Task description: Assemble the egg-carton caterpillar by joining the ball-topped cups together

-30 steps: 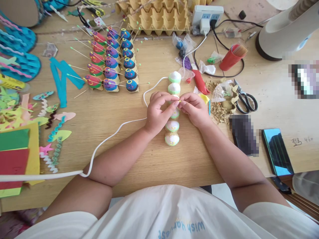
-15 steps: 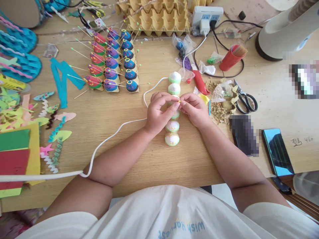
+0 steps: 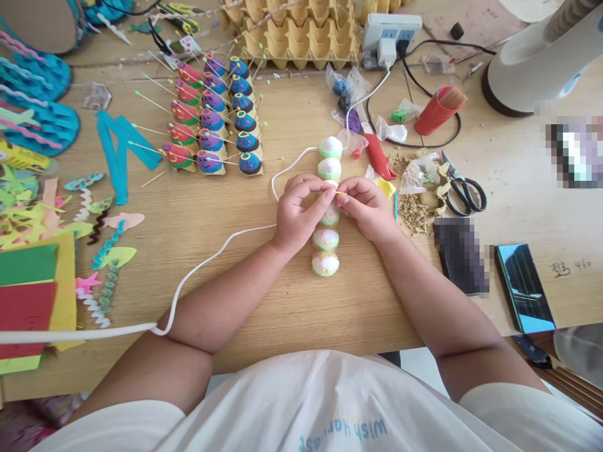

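A small strand of yellow clay (image 3: 339, 193) stretches between the fingertips of my two hands. My left hand (image 3: 304, 210) pinches one end and my right hand (image 3: 367, 207) pinches the other. Beneath them, a column of egg-carton cups with white domes and green rims (image 3: 325, 238) runs away from me on the table. My fingers partly hide its middle cups. Small yellow bits show on the nearer domes. Right of my right hand lies a yellow lump (image 3: 386, 188) on a wrapper.
Painted cups with pins (image 3: 210, 139) stand back left. Scissors (image 3: 464, 191), a red cutter (image 3: 378, 157), shavings (image 3: 417, 213) and a phone (image 3: 525, 287) lie right. A white cable (image 3: 202, 265) passes by my left arm. Paper sheets (image 3: 28, 307) lie far left.
The yellow piece now shows as a thin strand between my fingertips, where it was a small bit before. My hands have shifted very slightly left.
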A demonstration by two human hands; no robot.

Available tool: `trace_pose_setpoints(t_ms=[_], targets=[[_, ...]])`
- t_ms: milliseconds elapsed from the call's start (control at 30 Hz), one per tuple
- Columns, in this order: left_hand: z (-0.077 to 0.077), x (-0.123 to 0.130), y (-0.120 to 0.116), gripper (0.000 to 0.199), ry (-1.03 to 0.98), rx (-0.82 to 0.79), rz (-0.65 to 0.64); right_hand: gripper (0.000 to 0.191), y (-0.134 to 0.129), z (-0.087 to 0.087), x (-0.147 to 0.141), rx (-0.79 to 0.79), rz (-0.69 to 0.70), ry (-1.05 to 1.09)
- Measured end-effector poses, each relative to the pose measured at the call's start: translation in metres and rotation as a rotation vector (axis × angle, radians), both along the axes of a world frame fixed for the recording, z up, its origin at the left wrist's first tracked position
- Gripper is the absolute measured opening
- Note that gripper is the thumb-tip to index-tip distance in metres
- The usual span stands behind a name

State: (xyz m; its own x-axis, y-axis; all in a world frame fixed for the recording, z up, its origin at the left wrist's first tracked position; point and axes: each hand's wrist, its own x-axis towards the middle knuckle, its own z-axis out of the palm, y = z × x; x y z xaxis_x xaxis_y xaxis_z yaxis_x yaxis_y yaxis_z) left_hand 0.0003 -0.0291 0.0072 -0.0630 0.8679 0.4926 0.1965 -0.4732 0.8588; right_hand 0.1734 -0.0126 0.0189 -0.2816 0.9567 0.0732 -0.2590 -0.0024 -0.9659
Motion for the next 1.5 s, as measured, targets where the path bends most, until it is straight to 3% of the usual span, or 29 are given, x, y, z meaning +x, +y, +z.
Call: trace_pose_setpoints(t_ms=[233,600,767,967,1500], targets=[[0.0029,-0.0008,-0.0014,0.028,0.017,0.009,-0.018,0.044,0.0022,-0.0078,0.0043,0.010,0.040,-0.014],[0.0032,-0.0012,-0.0022,0.037,0.081,-0.003,-0.017,0.044,0.0014,-0.0055,0.0038,-0.027,0.044,0.009],[0.0059,-0.0016,-0.0034,0.028,0.064,0.018,-0.034,0.046,0.0017,-0.0052,0.0040,-0.044,0.048,0.012],[0.0063,-0.0001,-0.0035,0.034,0.093,0.019,-0.011,0.045,0.0022,-0.0075,0.0048,-0.035,0.060,-0.004],[0.0045,-0.0005,-0.0022,0.026,0.072,0.027,-0.027,0.037,0.0029,-0.0111,0.0057,-0.013,0.080,0.013]])
